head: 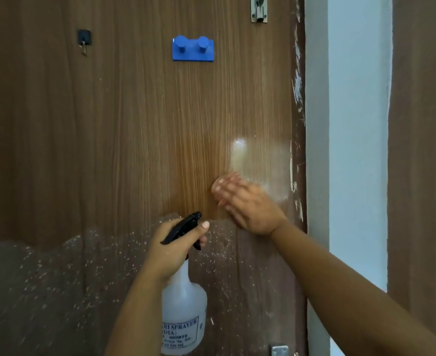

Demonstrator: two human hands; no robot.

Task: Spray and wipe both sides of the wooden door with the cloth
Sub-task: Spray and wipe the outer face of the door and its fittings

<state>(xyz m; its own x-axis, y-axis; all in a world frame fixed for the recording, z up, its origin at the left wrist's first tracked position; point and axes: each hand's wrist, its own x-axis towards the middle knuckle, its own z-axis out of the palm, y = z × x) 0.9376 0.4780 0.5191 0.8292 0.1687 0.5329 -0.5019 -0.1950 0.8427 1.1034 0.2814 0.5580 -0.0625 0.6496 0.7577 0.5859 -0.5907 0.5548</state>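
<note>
The left hand (178, 242) grips the neck of the spray bottle (183, 304) – bottle upright, long axis vertical, black nozzle (186, 224) pointing up and right at the wooden door (121, 137). The right hand (247, 204) lies flat on the door with fingers straight, blurred – no cloth can be made out under it.

Left hand (178, 242) gripping spray bottle (184, 309), right hand (247, 204) (blurred) on door (109, 137)
</note>
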